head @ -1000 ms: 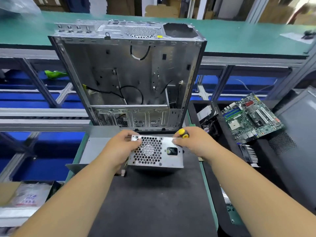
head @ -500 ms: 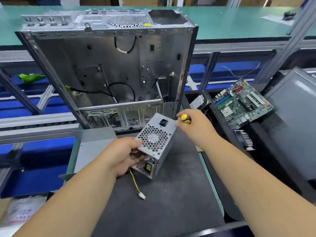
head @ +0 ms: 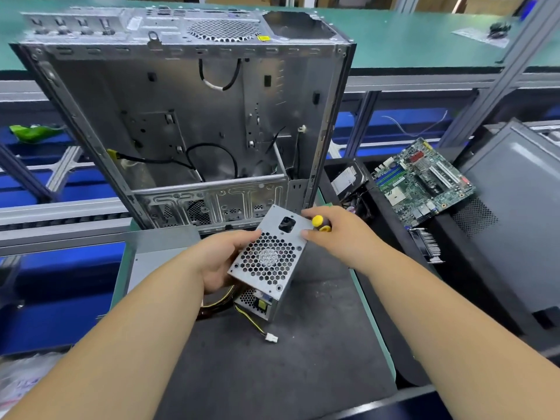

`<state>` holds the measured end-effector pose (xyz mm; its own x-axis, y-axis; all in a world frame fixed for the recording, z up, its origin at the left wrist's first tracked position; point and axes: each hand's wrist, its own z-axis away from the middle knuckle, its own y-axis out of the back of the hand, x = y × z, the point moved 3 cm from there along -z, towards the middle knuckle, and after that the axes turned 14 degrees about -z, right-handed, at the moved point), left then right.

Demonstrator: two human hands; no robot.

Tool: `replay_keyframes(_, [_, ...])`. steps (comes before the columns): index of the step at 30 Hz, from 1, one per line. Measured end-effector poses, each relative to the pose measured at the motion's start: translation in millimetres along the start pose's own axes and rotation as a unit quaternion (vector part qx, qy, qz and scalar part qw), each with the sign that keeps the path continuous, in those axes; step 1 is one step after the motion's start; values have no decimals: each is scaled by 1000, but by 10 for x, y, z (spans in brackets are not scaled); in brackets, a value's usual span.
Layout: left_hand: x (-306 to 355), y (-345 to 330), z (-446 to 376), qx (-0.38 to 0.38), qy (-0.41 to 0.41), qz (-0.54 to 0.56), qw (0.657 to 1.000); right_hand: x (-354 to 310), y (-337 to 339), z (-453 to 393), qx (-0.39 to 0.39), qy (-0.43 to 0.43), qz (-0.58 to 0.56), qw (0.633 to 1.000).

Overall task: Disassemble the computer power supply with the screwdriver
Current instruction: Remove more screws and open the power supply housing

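Open dark mat at lower centre gives passing room; the gutted computer case walls off the upper centre, and the motherboard crowds the right side.

Tilted grey power supply, yellow-handled screwdriver

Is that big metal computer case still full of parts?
Mostly empty. The computer case shows bare metal walls and a few loose cables; the motherboard lies outside to its right.

- Gutted computer case stands open ahead of you
- Motherboard lies to your right
- Grey side panel just past it
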<state>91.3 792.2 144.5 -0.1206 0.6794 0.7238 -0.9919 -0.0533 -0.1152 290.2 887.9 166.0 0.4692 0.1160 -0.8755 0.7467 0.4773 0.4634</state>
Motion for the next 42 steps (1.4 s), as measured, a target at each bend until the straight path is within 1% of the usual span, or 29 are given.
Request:
replay_keyframes(2, [33, 38, -57, 3, 5, -29, 1000, -46, 29, 66, 47, 41, 58, 996])
replay_keyframes(3, [50, 49, -78, 3, 6, -39, 999, -85, 27, 108, 53, 73, 83, 993])
replay_keyframes(6, [92, 60, -133, 3, -5, -53, 999, -201, -49, 228, -5, 145, 150, 978])
replay_keyframes(8, [102, 48, -158, 1, -7, -60, 998, -255, -80, 279, -29, 155, 192, 969])
replay_keyframes(15, [85, 36, -234, -30, 2, -64, 997, -361, -137, 445, -22, 152, 254, 955])
replay_keyframes(23, [91, 43, -280, -31, -2, -63, 997, -487, -209, 400, -26, 139, 333, 932])
replay_keyframes(26, [89, 39, -283, -39, -13, -65, 997, -522, -236, 380, -39, 124, 355, 926])
replay_keyframes(30, [78, 47, -276, -48, -19, -57, 997, -588, -291, 303, -64, 67, 368, 925])
replay_keyframes(33, [84, 45, -261, -52, -11, -49, 997, -630, -331, 241, -104, 41, 403, 908])
replay_keyframes(36, [108, 46, -232, -50, 0, -46, 998, -642, -345, 198, -121, 37, 435, 892])
replay_keyframes(40, [120, 57, -221, -53, 5, -43, 998, -645, -334, 158, -122, 31, 426, 896])
replay_keyframes(42, [121, 55, -216, -57, 6, -43, 997, -646, -307, 169, -115, 37, 406, 906])
